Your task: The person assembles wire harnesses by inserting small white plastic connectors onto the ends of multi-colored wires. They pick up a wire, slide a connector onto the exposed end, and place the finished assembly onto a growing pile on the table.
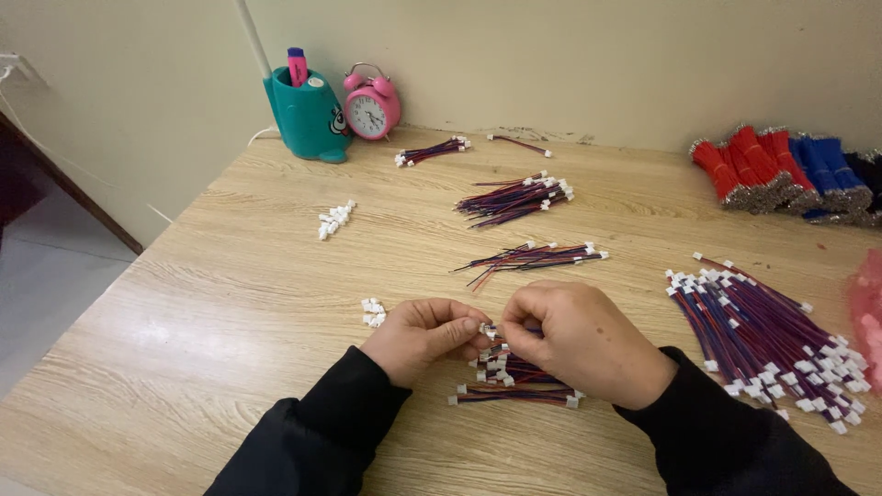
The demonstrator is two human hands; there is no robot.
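My left hand [424, 337] and my right hand [583, 340] meet fingertip to fingertip over the wooden table [230, 303]. Between them they pinch a small white plastic connector [489, 331]; its wires are hidden by my fingers. Right under my hands lies a small pile of red, blue and black wire leads with white connectors [514, 381]. A few loose white connectors [373, 312] lie just left of my left hand. Both sleeves are black.
A big heap of finished wire leads [767, 335] lies at the right. Three more wire bundles [524, 197] and a pile of white connectors [335, 219] lie farther back. A teal pen holder [308, 115], a pink alarm clock [371, 103] and bundled red and blue wires [781, 174] stand by the wall.
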